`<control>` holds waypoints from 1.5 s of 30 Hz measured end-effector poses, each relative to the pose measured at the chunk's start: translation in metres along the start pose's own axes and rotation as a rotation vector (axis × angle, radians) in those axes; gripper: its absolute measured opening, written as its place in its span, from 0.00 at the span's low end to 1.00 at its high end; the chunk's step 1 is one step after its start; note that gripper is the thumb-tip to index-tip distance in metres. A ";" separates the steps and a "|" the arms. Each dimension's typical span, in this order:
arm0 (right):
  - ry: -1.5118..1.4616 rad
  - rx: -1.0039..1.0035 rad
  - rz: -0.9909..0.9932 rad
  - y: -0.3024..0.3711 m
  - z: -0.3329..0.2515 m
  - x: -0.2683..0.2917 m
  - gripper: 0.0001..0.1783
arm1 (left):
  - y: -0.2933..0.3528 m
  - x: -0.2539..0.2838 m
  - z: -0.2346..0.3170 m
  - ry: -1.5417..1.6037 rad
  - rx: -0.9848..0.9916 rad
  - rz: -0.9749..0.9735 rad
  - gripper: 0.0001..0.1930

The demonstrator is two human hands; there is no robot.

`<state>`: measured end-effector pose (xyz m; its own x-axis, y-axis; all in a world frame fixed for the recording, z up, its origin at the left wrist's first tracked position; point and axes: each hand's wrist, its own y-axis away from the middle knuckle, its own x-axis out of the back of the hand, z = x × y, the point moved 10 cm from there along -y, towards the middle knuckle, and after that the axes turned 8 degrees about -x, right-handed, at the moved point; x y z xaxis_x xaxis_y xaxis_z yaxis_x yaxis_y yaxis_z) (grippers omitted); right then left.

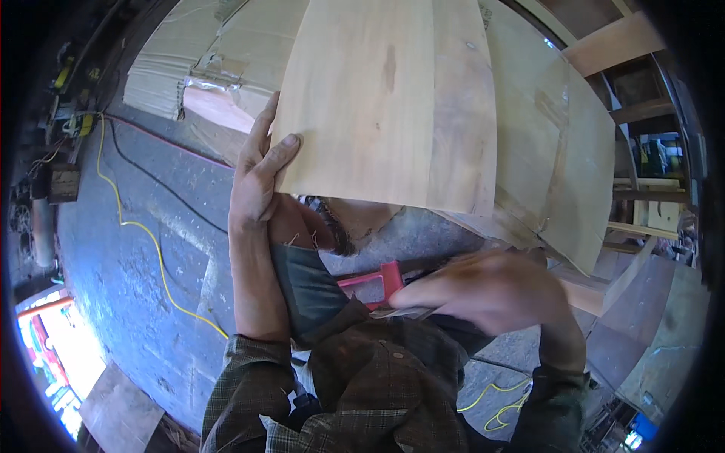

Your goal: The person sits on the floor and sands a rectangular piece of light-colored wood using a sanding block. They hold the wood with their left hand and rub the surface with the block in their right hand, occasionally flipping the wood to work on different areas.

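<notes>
Head view: left hand grips the left edge of a pale, wide glued-up wooden panel, thumb on the top face, fingers curled round the edge. Panel lies tilted across the person's knee, on top of one second, similar wooden panel that juts out on the right. Right hand is blurred, just below the panel's near edge, fingers pinched on a thin flat grey piece; can't tell what it is. One red plastic square-framed tool sits just behind it. One yellow cable and one black cable on the grey concrete floor. No containers visible
</notes>
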<state>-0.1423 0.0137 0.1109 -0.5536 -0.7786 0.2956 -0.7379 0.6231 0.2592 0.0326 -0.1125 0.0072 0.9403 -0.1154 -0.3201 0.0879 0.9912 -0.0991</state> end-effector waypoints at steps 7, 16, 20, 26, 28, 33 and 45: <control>0.528 -0.330 1.358 0.126 0.052 0.161 0.15 | 0.023 -0.008 0.036 -1.128 -0.081 0.021 0.29; 0.844 -0.376 0.995 0.069 0.105 0.131 0.22 | -0.027 -0.123 0.023 -1.675 -0.604 -0.448 0.23; 1.115 -0.450 0.915 0.053 0.108 0.125 0.27 | -0.059 -0.117 0.018 -1.668 -0.535 -0.431 0.22; 1.023 -0.350 1.166 0.058 0.078 0.156 0.27 | -0.024 -0.145 0.012 -1.509 -0.642 -0.583 0.25; 1.079 -0.293 1.037 0.014 0.060 0.143 0.25 | -0.014 -0.141 0.008 -1.571 -0.520 -0.554 0.28; 1.317 -0.079 0.780 -0.074 0.042 0.112 0.24 | 0.050 -0.162 -0.001 -1.513 -0.513 -0.813 0.28; 1.454 -0.094 0.643 -0.111 0.042 0.100 0.22 | 0.032 -0.124 0.006 -1.490 -0.537 -0.692 0.28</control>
<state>-0.1324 -0.1364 0.0729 0.1143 0.3018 0.9465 -0.4812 0.8503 -0.2131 -0.0793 -0.0657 0.0492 0.2770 -0.0145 0.9607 0.7551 0.6216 -0.2084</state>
